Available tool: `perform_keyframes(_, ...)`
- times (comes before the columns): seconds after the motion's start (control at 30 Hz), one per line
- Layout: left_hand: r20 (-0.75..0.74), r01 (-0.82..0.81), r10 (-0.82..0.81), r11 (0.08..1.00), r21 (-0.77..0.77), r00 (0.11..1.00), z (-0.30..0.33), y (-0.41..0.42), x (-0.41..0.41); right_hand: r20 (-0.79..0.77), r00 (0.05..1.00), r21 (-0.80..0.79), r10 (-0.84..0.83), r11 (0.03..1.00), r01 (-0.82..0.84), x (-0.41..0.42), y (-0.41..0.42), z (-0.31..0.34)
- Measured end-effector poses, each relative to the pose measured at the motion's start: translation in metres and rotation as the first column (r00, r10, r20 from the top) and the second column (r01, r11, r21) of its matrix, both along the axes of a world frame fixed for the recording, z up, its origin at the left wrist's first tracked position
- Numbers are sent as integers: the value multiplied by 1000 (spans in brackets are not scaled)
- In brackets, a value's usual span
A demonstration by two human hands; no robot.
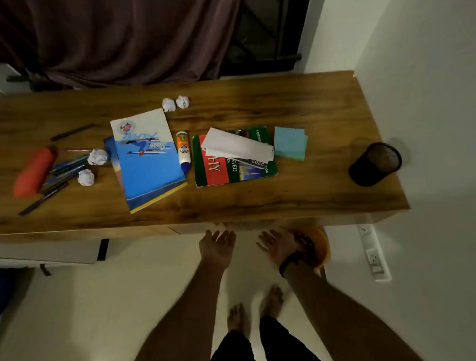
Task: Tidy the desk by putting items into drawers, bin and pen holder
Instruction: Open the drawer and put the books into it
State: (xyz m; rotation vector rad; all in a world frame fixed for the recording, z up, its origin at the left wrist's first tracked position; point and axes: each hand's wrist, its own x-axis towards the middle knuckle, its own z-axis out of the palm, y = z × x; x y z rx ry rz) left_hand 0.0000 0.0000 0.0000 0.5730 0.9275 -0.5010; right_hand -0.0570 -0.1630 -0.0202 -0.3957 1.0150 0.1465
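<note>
Bare and holding nothing, the left hand and the right hand hang just below the front edge of the brown wood-grain desk, fingers spread and relaxed; a dark band circles the right wrist. Directly behind the right hand, under the desk, sits an orange round bin, partly hidden. On the desktop nearest the hands lie a green-and-red hardcover book with folded white paper on top, a white glue bottle with an orange label, and a blue-covered notebook. Further left lie crumpled white paper balls among scattered dark pens and a red cylindrical pouch. A black mesh pen holder lies tipped at the far right. No item appears sorted yet. Recommended procedure: collect the paper balls first and drop them into the bin, then stand the holder upright before loading pens. Drawers are not clearly visible.
</note>
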Motion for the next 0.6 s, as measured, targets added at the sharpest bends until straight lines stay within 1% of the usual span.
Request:
perform_keyframes(0.1, -58, -28, 26, 999, -36, 998, -22, -1, 10, -1, 994, 53, -111, 992, 111, 17, 4, -21)
perform_keyframes(0.2, -101, -69, 66, 997, -29, 993, -38, -2, 10, -56, 970, 112, -236, 964, 241, 22, 9, -42)
perform_keyframes(0.23, -112, -76, 72, 997, -29, 991, -44, -2, 9, -51, 963, 122, -263, 956, 268, 25, 10, -51)
perform_keyframes(0.43, -106, -99, 91, 993, -72, 990, -88, -11, 10, 2, 940, 168, -342, 926, 337, 39, 24, -92)
perform_keyframes(0.6, -92, -156, 148, 983, -96, 985, -109, -16, 19, 81, 941, 95, -330, 942, 322, 42, 28, -108)
